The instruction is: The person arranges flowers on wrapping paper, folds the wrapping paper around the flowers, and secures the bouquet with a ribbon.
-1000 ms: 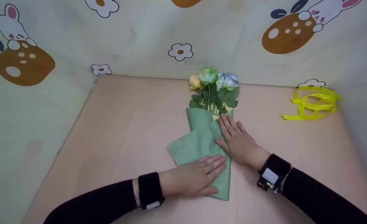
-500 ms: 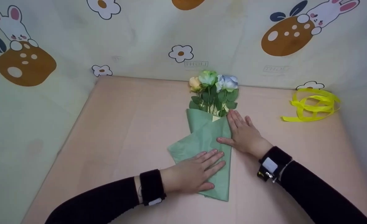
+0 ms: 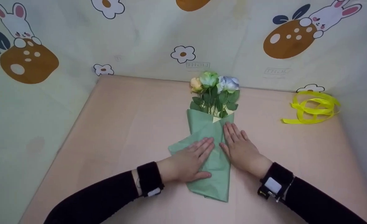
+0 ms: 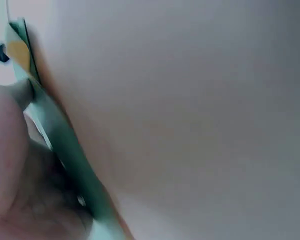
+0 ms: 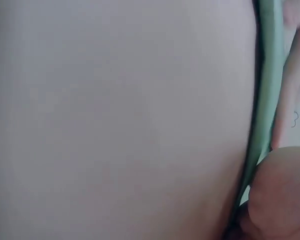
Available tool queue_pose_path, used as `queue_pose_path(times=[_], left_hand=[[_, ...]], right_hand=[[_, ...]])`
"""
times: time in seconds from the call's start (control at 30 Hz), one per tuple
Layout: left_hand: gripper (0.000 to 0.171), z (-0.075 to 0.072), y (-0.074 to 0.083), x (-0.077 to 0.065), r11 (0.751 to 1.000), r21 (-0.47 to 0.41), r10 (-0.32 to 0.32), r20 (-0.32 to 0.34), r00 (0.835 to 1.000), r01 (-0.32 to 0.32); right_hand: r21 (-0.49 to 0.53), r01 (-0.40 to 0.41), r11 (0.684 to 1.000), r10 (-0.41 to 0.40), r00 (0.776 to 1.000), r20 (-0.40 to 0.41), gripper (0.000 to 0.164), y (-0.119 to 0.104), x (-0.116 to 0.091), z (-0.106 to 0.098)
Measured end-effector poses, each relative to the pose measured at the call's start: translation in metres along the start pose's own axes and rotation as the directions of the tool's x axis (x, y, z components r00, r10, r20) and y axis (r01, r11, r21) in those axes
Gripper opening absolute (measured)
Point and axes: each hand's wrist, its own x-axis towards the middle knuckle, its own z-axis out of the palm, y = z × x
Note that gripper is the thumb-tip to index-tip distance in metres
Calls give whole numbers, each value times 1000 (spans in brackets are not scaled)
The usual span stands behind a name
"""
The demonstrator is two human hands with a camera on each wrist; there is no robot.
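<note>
I see the left hand [image 3: 185,165] higher now — flat, like the right hand [image 3: 245,153], on green wrap [image 3: 213,186], flowers [image 3: 209,79] beyond both — so the wrap's middle seems pressed down.

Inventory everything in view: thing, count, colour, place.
Table: one, pale pink, centre
Wrap: one, green, mid-table
Flowers: three; yellow, green, blue; at the wrap's far end
Leaves: several, green, below the flowers
Ribbon: one, yellow, coiled at far right
Wall covering: one, pale, behind the table
Rabbit prints: two, white, wall covering
Fruit prints: three, brown, wall covering
Flower prints: several, white, wall covering
Left hand: one, bare, on the wrap's left side
Right hand: one, bare, on the wrap's right side
Wrist straps: two, black, one per wrist
Sleeves: two, black, one per arm
</note>
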Motion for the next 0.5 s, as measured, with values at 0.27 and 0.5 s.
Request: queue_pose_path(times=[0.27, 0.5], left_hand=[[138, -5, -25, 0, 985, -1, -173, 35, 984, 173], [169, -8, -22, -1, 983, 82, -173, 79, 982, 166]], right_hand=[[56, 131, 990, -130, 991, -14, 85, -23, -31, 13], [17, 220, 975, -220, 975, 14, 131, -29, -51, 23]])
